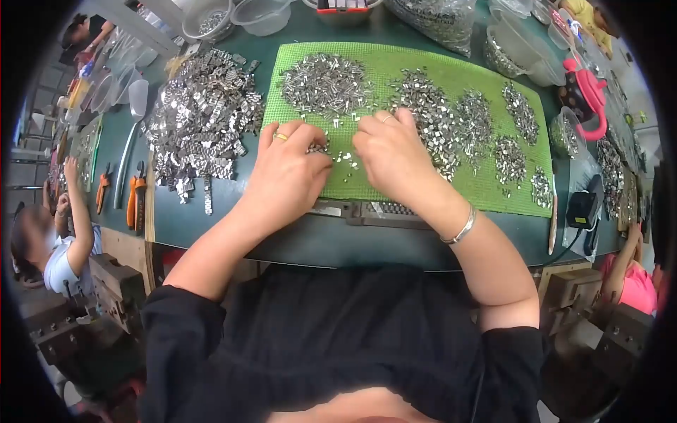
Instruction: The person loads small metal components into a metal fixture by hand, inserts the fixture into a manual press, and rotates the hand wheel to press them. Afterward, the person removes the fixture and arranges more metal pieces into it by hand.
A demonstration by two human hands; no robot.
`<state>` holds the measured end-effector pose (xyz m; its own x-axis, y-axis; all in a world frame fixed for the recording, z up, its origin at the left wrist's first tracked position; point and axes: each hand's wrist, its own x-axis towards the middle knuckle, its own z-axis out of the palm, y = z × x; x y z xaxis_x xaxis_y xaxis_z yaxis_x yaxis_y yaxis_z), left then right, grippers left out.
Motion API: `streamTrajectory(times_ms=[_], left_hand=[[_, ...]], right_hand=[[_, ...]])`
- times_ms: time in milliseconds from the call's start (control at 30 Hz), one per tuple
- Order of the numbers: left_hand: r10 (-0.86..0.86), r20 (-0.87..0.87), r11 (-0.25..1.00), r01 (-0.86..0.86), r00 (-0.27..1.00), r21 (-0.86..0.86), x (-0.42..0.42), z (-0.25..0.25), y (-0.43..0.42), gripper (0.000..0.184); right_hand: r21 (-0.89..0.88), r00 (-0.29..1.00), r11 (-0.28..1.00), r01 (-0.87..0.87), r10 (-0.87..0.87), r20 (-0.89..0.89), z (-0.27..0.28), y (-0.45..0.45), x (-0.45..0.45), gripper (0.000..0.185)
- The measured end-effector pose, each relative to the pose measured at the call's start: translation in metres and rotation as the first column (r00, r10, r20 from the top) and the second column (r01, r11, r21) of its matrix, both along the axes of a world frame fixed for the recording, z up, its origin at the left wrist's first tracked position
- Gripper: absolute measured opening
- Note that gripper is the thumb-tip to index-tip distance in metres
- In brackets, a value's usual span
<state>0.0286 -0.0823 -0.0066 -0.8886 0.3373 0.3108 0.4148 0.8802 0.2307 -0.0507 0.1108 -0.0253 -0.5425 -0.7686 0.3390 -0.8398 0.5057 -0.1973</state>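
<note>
My left hand (290,166) is curled at the left part of a green textured mat (437,60), a ring on one finger. Small metal pieces show beside its bent fingers; what they grip is hidden. My right hand (395,151), fingers pressed together, rests on the mat just across from it. Between the two hands lie a few small shiny metal pieces (345,158). Beyond them is a heap of small metal cylinders (326,83). Right of my right hand spreads a pile of small metal links (428,106). A dark metal fixture (388,213) lies along the mat's front edge.
A big pile of linked metal segments (204,113) covers the table's left. Orange-handled pliers (137,197) and long tweezers (125,166) lie farther left. Plastic tubs (261,15) and a bag of metal parts (441,21) stand behind. Other people work at both sides.
</note>
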Motion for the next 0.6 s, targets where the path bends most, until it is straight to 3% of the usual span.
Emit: streamTrajectory(times_ms=[67,233,367,600], left_hand=[[0.022,-0.005,0.997,-0.022,1.0,0.068,-0.004,-0.005,0.003,0.007],[0.113,0.039,0.993,-0.114,0.993,0.023,-0.002,0.003,0.02,0.01],[-0.17,0.045,0.938,0.148,0.984,0.314,0.007,0.003,0.048,0.013],[-0.29,0.213,0.907,0.196,0.933,0.373,0.005,-0.008,0.057,0.012]], right_hand=[[0.032,0.998,0.999,-0.01,0.011,-0.055,0.003,0.001,0.002,0.007],[-0.003,0.999,1.0,-0.014,0.014,-0.039,-0.004,-0.003,-0.003,0.013],[-0.133,0.999,0.99,0.048,-0.05,-0.007,0.011,0.026,0.019,0.014],[-0.2,0.992,0.976,0.086,-0.064,0.113,-0.004,0.074,0.075,0.015]])
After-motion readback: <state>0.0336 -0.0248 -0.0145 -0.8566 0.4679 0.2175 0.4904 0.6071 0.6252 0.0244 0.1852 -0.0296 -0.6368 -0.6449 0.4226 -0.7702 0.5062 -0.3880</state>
